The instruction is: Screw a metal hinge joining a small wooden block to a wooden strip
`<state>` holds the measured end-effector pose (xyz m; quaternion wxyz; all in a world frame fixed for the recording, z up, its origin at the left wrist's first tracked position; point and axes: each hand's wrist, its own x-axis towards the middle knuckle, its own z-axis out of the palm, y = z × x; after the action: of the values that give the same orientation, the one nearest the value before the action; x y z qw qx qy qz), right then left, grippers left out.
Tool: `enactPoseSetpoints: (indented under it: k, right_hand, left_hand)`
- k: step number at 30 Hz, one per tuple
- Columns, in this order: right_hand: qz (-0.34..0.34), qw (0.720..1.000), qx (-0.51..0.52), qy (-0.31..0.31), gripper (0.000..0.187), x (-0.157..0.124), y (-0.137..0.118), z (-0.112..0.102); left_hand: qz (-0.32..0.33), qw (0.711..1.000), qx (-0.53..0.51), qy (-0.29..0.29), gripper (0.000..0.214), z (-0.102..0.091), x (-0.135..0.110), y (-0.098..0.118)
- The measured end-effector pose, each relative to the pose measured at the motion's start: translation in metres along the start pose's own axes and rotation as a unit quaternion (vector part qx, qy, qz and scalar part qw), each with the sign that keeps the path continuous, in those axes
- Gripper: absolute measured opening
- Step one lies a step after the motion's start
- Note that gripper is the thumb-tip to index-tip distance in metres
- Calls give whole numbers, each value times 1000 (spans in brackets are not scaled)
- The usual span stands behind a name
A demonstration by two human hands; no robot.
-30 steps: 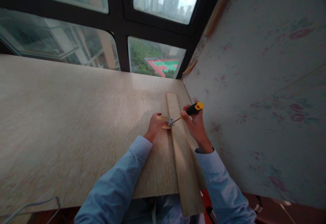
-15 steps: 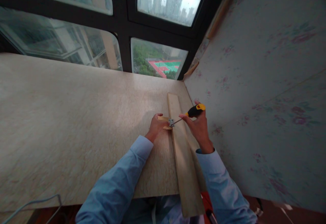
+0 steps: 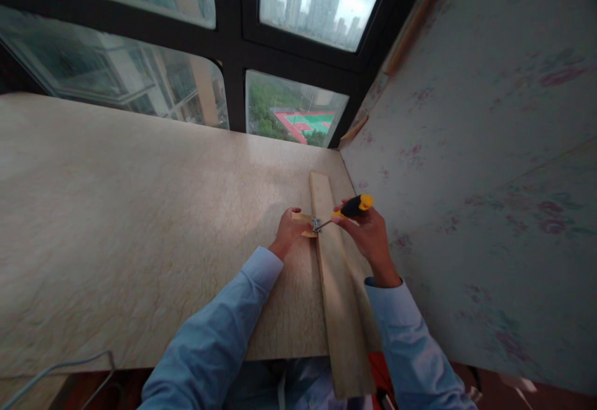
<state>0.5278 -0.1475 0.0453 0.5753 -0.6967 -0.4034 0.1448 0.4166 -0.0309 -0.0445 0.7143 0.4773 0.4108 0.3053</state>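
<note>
A long wooden board [image 3: 342, 298] lies lengthwise on the stone-patterned ledge, its near end jutting past the edge. On its left side sits a small metal hinge [image 3: 316, 224], joining it to a short wood piece [image 3: 303, 217]. My left hand [image 3: 291, 231] is closed around that short piece beside the hinge. My right hand [image 3: 366, 229] grips a screwdriver [image 3: 355, 206] with a black and yellow handle. The screwdriver slants down to the left, its tip at the hinge. Any screw under the tip is too small to make out.
A flower-patterned wall [image 3: 485, 211] rises close to the right of my right hand. Dark-framed windows [image 3: 236, 55] stand behind the ledge [image 3: 153, 223]. A grey cable [image 3: 69, 363] crosses the ledge's near left corner. Something red [image 3: 380, 372] shows below the board's near end.
My right fingers have shifted their hold on the screwdriver handle, and the wrist has turned a little. The tip stays at the hinge. My left hand keeps its place on the short piece.
</note>
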Motion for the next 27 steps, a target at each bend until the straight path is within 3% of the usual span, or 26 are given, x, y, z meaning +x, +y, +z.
enactPoseSetpoints:
  k: [3,5,9,13,16,19,22,24,27]
  right_hand:
    - [-20,990,-104,89,55,5,4,5]
    - [-32,988,-115,102,60,6,7,7]
    - [-40,998,38,22,64,0,12,4]
    - [-3,986,154,-57,61,-5,10,-3]
    - [14,992,108,-60,48,-4,6,-5]
    - [2,998,-45,31,43,1,4,-1]
    - [-21,982,-155,108,52,6,3,5]
    - [-48,984,-141,98,53,7,5,8]
    - [-85,995,-41,27,49,6,12,9]
  left_hand:
    - [2,1000,-16,-5,66,0,0,-2]
    - [9,1000,-22,-6,66,-1,2,-5]
    - [16,1000,-21,-16,65,-1,4,-8]
    - [16,1000,-8,-13,62,-2,4,-7]
    - [10,1000,-11,-11,63,-1,3,-5]
    - [4,1000,-2,-5,65,0,2,-3]
    - [6,1000,13,-4,66,-1,1,-3]
    - [11,1000,22,-7,65,-1,2,-4]
    - [15,999,32,-3,64,-1,4,-6]
